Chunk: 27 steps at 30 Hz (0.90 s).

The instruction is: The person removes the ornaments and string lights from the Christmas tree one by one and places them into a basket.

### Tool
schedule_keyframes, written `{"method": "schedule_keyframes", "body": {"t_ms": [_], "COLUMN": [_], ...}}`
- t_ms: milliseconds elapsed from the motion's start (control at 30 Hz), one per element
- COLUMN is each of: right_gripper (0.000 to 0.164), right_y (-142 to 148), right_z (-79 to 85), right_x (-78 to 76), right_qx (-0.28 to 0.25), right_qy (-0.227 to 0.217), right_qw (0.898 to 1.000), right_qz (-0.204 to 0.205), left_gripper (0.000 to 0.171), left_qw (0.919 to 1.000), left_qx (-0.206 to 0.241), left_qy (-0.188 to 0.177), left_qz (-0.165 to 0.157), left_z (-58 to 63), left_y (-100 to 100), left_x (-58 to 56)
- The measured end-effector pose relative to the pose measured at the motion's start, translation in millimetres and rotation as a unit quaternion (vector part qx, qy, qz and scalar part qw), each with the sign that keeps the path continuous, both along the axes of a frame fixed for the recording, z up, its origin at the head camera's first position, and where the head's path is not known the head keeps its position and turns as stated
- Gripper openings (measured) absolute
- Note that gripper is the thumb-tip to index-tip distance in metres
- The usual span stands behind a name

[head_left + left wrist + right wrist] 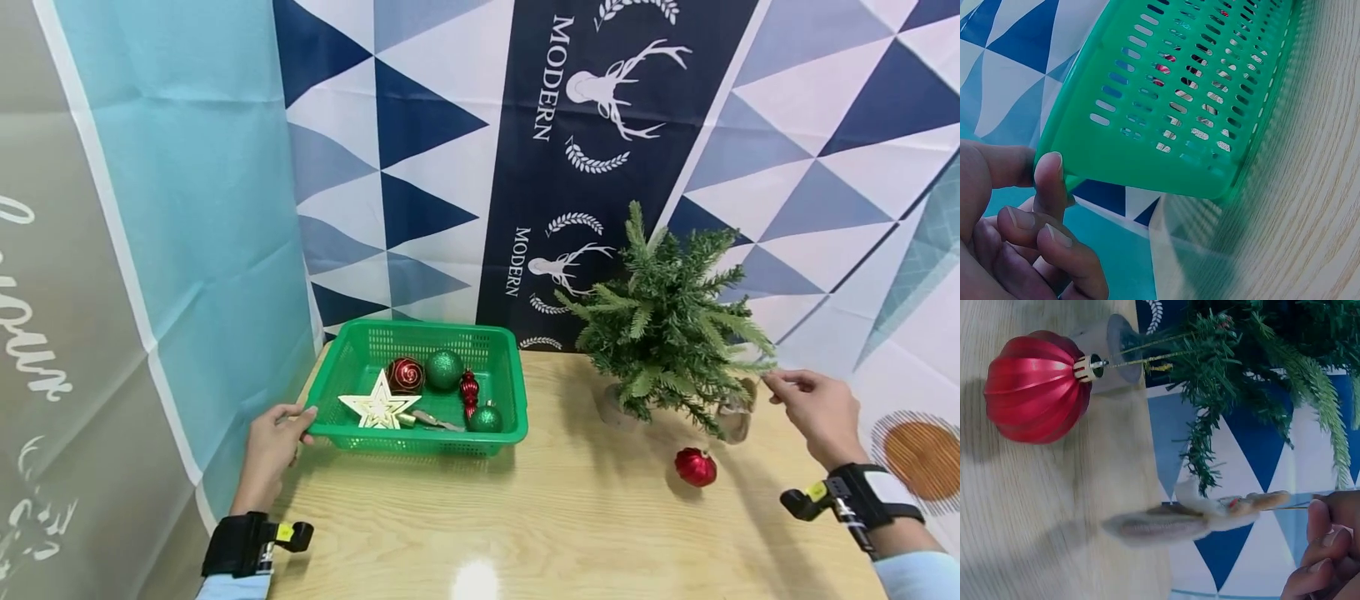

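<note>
My left hand (273, 446) pinches the near left corner of a green plastic basket (1147, 165), thumb and finger at the rim. On the right, my right hand (817, 412) pinches a thin string loop between thumb and fingers. From this string hangs a fuzzy beige plush ornament (1160, 528), right beside the lower branches of a small artificial Christmas tree (667, 325). A ribbed red ball ornament (1038, 387) with a gold cap dangles on a gold cord from a front branch, low over the table.
The basket holds a gold star (380, 406), a red swirl ball (406, 377), two green glitter balls, a red spindle-shaped ornament (469, 393) and smaller pieces. Wooden table (525, 525) lies below; patterned cloth (427, 125) hangs behind and at the left.
</note>
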State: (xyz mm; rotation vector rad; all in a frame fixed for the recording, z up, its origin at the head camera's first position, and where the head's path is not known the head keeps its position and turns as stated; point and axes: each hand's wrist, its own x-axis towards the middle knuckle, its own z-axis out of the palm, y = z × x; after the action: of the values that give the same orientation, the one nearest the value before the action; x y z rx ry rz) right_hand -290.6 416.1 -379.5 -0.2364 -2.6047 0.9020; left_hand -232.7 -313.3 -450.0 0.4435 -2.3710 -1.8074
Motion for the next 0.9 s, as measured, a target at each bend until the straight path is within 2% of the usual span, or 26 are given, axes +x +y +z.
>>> {"method": "schedule_keyframes", "body": {"t_ms": [133, 200, 267, 300, 400, 500, 533, 633, 667, 767, 833, 900], "right_gripper": [0.05, 0.038, 0.024, 0.018, 0.012, 0.009, 0.008, 0.01, 0.011, 0.014, 0.014, 0.013], "right_y": [5.3, 9.1, 12.8, 14.3, 16.2, 14.8, 14.0, 13.3, 13.3, 14.1, 13.2, 12.0], "right_z": [8.5, 15.5, 23.1, 26.8, 35.8, 40.0, 40.1, 39.3, 38.9, 37.2, 36.2, 35.4], "right_x": [3.8, 4.4, 3.4, 2.8, 0.2, -2.2, -2.8, -2.2, -1.4, -0.2, -1.5, -3.8], "right_qx": [0.0, -0.036, -0.096, -0.128, -0.207, -0.281, -0.302, -0.338, -0.332, -0.283, -0.267, -0.27], "right_qy": [-0.002, -0.001, 0.001, 0.003, 0.012, 0.02, 0.017, -0.01, -0.022, -0.039, -0.03, -0.009], "right_qw": [1.0, 0.999, 0.995, 0.992, 0.978, 0.958, 0.951, 0.936, 0.938, 0.953, 0.959, 0.96], "right_qz": [0.005, 0.007, 0.014, 0.018, 0.031, 0.057, 0.067, 0.096, 0.101, 0.101, 0.088, 0.075], "left_gripper": [0.059, 0.062, 0.067, 0.067, 0.063, 0.057, 0.057, 0.055, 0.055, 0.052, 0.051, 0.05], "left_qw": [0.9999, 0.9998, 0.9996, 0.9994, 0.9994, 0.9996, 0.9998, 1.0, 1.0, 1.0, 1.0, 1.0], "left_qx": [0.0, -0.001, -0.003, 0.002, 0.005, 0.008, 0.003, 0.0, -0.001, -0.002, -0.001, 0.0], "left_qy": [0.009, 0.019, 0.025, 0.032, 0.034, 0.025, 0.015, 0.001, -0.002, -0.005, -0.006, -0.006], "left_qz": [0.006, 0.01, 0.009, 0.009, 0.01, 0.01, 0.011, 0.008, 0.007, 0.004, 0.005, 0.007], "left_z": [-1.7, -4.0, -4.2, -7.8, -5.5, -2.2, 1.9, 2.5, 2.5, 2.0, 1.2, 0.4], "left_y": [-0.8, -1.2, -1.3, -2.7, -2.8, -2.9, -1.5, -0.3, 0.4, 2.4, 2.9, 2.9], "left_x": [0.1, 0.0, 0.9, -0.1, 1.0, 1.1, 2.3, 0.9, 0.6, -0.2, -0.2, 0.2]}}
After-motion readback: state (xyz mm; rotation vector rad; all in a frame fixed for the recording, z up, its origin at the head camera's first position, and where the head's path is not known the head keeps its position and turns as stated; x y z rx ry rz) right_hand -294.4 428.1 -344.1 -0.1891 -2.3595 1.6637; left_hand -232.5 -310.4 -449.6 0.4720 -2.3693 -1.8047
